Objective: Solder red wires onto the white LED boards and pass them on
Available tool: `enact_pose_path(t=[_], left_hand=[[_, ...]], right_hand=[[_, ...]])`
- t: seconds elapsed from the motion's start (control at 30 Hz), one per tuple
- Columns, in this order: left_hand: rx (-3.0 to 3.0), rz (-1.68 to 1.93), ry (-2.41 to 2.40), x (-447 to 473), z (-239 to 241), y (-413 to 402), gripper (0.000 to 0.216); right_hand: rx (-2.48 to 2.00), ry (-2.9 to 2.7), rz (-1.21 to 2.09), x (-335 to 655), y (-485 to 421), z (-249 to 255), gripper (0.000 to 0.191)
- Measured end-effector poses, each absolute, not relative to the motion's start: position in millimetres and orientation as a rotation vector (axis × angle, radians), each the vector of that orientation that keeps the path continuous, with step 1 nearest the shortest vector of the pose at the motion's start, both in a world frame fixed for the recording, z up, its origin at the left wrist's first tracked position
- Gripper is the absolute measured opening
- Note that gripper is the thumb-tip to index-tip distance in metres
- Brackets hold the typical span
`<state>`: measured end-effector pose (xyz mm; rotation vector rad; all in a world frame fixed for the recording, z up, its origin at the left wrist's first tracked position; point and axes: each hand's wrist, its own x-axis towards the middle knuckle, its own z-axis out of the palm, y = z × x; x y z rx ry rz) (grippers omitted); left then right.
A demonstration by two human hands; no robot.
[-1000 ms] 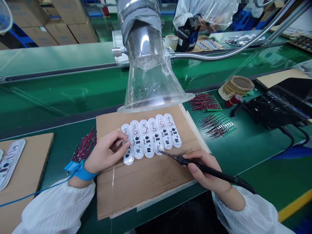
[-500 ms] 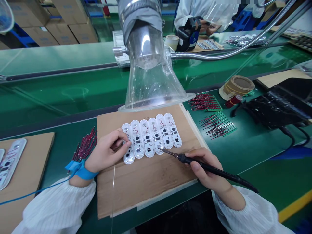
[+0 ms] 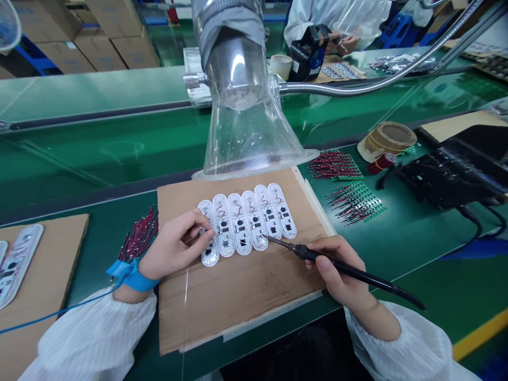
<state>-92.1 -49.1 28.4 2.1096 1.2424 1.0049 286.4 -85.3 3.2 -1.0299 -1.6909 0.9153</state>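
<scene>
Six white modules [image 3: 254, 219], side by side, soldering iron [image 3: 359, 273] tilted

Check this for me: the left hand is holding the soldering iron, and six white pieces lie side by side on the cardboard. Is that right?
Not quite. The head view shows the soldering iron in the right hand, not the left hand. The rest stands: six white pieces lie side by side on the cardboard.

The green bench [image 3: 413, 238] bears cardboard [image 3: 238, 301] and red-wired boards [image 3: 359, 200].
</scene>
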Motion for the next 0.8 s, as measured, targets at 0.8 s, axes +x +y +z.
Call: enact_pose_path(t=[0.8], left_hand=[[2.08,0.941,1.302,-92.7,26.9,-49.3,0.01]], right_hand=[[-1.002,-1.593,0.986,284.6,-85.1,0.1,0.014]])
